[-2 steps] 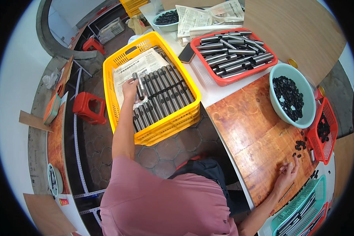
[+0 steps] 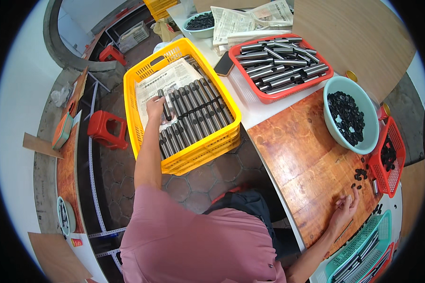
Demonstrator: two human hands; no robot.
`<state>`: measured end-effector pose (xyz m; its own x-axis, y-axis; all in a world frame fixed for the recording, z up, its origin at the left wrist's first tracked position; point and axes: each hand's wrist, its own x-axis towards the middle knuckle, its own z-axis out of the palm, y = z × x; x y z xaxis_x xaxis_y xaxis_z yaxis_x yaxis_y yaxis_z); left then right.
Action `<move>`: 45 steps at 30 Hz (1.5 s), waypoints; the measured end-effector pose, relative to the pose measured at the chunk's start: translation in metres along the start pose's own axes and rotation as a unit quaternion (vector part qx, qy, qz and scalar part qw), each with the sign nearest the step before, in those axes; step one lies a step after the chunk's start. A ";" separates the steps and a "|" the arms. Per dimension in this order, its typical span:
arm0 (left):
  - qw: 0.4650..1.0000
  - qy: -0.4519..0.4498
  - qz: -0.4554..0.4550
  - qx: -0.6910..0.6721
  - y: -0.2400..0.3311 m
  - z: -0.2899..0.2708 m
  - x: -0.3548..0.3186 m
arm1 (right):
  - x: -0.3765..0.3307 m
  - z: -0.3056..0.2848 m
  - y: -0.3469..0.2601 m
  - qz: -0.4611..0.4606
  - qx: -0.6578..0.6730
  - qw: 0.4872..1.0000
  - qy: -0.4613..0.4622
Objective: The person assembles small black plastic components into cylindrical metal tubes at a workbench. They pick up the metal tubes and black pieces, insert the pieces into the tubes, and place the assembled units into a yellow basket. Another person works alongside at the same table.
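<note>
My left hand (image 2: 155, 106) is closed around a short dark metal tube (image 2: 166, 111) inside the yellow crate (image 2: 132, 113). Newspaper (image 2: 146, 89) lies under that tube. To its right, metal tubes (image 2: 193, 111) lie side by side in two rows. Over on the orange-brown wooden board (image 2: 297, 165), my right hand (image 2: 344, 210) rests with nothing visible in it. Its index finger stretches toward several small black caps (image 2: 360, 174), while the other fingers are partly bent.
A red basket of metal tubes (image 2: 281, 98) stands beyond the board. At right are a pale green basin of black caps (image 2: 327, 118), a red basket (image 2: 395, 181) and a green basket (image 2: 387, 221). A phone (image 2: 224, 64) lies by the crate. Red stools (image 2: 100, 127) stand at left.
My left hand and the tube in it have shifted very slightly to the left and nearer. The right hand stays in place.
</note>
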<state>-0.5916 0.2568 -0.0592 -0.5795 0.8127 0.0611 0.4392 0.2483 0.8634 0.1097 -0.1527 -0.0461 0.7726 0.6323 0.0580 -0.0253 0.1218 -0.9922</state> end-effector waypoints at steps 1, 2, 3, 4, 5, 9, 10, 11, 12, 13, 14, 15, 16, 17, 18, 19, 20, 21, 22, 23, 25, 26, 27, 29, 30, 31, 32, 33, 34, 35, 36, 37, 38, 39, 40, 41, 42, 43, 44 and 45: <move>1.000 0.005 -0.015 0.015 -0.007 0.006 0.006 | 0.000 -0.001 0.001 -0.004 0.000 1.000 0.000; 0.999 0.010 -0.029 0.031 -0.012 0.010 0.011 | 0.001 -0.002 0.002 -0.008 0.001 1.000 -0.001; 0.998 0.012 -0.045 0.047 -0.014 0.017 0.011 | 0.001 -0.004 0.003 -0.012 -0.001 1.000 0.000; 0.994 0.032 -0.004 0.107 -0.013 0.023 0.003 | 0.001 -0.005 0.003 -0.015 -0.005 1.000 -0.003; 0.996 0.000 -0.031 0.088 -0.018 0.025 0.004 | 0.001 -0.006 0.004 -0.019 -0.008 1.000 -0.005; 0.991 -0.088 -0.105 -0.007 -0.027 0.016 0.002 | 0.000 -0.003 0.003 -0.016 -0.023 1.000 -0.003; 0.988 -0.103 -0.111 -0.029 -0.028 0.014 -0.001 | 0.001 -0.003 0.004 -0.017 -0.022 1.000 -0.002; 0.985 -0.117 -0.117 -0.051 -0.028 0.012 -0.004 | 0.001 -0.004 0.005 -0.018 -0.021 1.000 -0.002; 0.985 -0.120 -0.107 -0.055 -0.024 0.011 -0.010 | 0.000 -0.004 0.006 -0.017 -0.021 1.000 -0.003; 0.986 -0.120 -0.112 -0.040 -0.017 0.011 -0.016 | 0.000 -0.004 0.005 -0.014 -0.030 0.999 -0.008; 0.985 -0.121 -0.117 -0.025 -0.010 0.011 -0.020 | -0.001 -0.005 0.004 -0.010 -0.040 0.999 -0.012; 0.985 -0.120 -0.120 -0.011 -0.005 0.009 -0.022 | 0.000 -0.005 0.003 -0.007 -0.047 0.999 -0.018; 0.989 -0.092 -0.113 -0.006 -0.009 0.012 -0.020 | 0.000 -0.005 0.003 -0.002 -0.056 0.998 -0.015; 0.990 -0.096 -0.108 -0.003 -0.015 0.013 -0.018 | -0.002 -0.003 0.003 0.002 -0.064 0.998 -0.010; 0.990 -0.105 -0.097 -0.001 -0.019 0.017 -0.012 | -0.003 -0.003 0.002 0.004 -0.072 0.997 0.003; 0.990 -0.116 -0.085 0.002 -0.020 0.021 -0.004 | -0.005 -0.001 0.004 0.018 -0.050 0.999 0.009; 0.987 -0.152 -0.047 0.032 -0.026 0.026 0.005 | -0.007 0.000 0.006 0.030 -0.032 0.999 0.024; 0.978 -0.174 -0.042 0.110 -0.019 0.037 0.002 | -0.013 -0.004 0.000 0.039 -0.025 0.998 0.053; 0.979 -0.149 -0.033 0.133 -0.016 0.034 -0.004 | -0.016 -0.001 -0.003 0.048 -0.017 0.998 0.042; 0.980 -0.140 -0.060 0.131 -0.018 0.026 -0.007 | -0.015 0.009 -0.012 0.053 -0.012 0.998 0.036; 0.985 -0.164 -0.003 0.045 -0.078 0.004 0.034 | -0.010 0.023 -0.021 0.081 0.012 0.996 0.022; 0.980 -0.199 -0.026 0.007 -0.090 -0.007 0.050 | -0.011 0.028 -0.029 0.083 -0.012 0.996 0.021; 0.959 -0.243 -0.076 -0.122 -0.098 -0.006 0.063 | -0.008 0.018 -0.019 0.069 -0.036 0.997 0.003; 0.967 -0.210 -0.104 -0.102 -0.079 0.011 0.036 | -0.005 0.014 -0.014 0.040 -0.029 0.998 -0.024; 0.967 -0.203 -0.101 -0.117 -0.083 0.001 0.048 | -0.004 0.015 -0.018 0.068 -0.003 0.997 -0.035; 0.971 -0.209 -0.105 -0.054 -0.071 0.010 0.038 | -0.006 0.014 -0.018 0.065 -0.004 0.997 -0.036; 0.970 -0.218 -0.095 -0.044 -0.060 0.018 0.038 | -0.007 0.010 -0.015 0.054 -0.012 0.998 -0.039; 0.970 -0.224 -0.087 -0.033 -0.056 0.022 0.037 | -0.008 0.007 -0.014 0.045 -0.022 0.998 -0.045; 0.971 -0.227 -0.074 -0.026 -0.054 0.025 0.033 | -0.009 0.008 -0.018 0.054 -0.018 0.998 -0.042; 0.972 -0.226 -0.062 -0.019 -0.054 0.020 0.032 | -0.010 0.010 -0.021 0.063 -0.013 0.997 -0.043; 0.974 -0.219 -0.053 -0.029 -0.063 0.011 0.037 | -0.008 0.011 -0.016 0.055 -0.016 0.997 -0.051; 0.974 -0.218 -0.043 -0.039 -0.067 0.010 0.044 | -0.008 0.010 -0.015 0.066 -0.013 0.997 -0.049; 0.973 -0.214 -0.051 -0.061 -0.068 0.012 0.048 | -0.010 0.010 -0.019 0.063 -0.024 0.997 -0.043; 0.972 -0.210 -0.063 -0.084 -0.065 0.016 0.048 | -0.013 0.009 -0.025 0.061 -0.037 0.997 -0.038; 0.974 -0.210 -0.086 -0.018 -0.075 0.002 0.053 | -0.016 0.012 -0.029 0.052 -0.048 0.997 -0.041; 0.968 -0.220 -0.109 0.047 -0.074 -0.005 0.047 | -0.020 0.013 -0.033 0.044 -0.062 0.996 -0.040; 0.964 -0.229 -0.093 0.096 -0.054 0.007 0.046 | -0.028 0.005 -0.040 0.038 -0.075 0.996 -0.019; 0.964 -0.225 -0.083 0.116 -0.051 0.005 0.043 | -0.033 0.001 -0.052 0.002 -0.129 0.991 -0.026; 0.964 -0.219 -0.067 0.138 -0.046 0.005 0.037 | -0.042 -0.006 -0.067 -0.033 -0.183 0.982 -0.034; 0.964 -0.208 -0.047 0.160 -0.039 0.007 0.030 | -0.051 -0.012 -0.081 -0.068 -0.235 0.969 -0.042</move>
<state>-0.6210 0.2750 -0.0950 -0.3306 0.9036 -0.2725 0.6258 0.4261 0.6533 0.0803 -0.2041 0.0298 0.6934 0.6977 0.1802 0.3798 -0.1413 -0.9142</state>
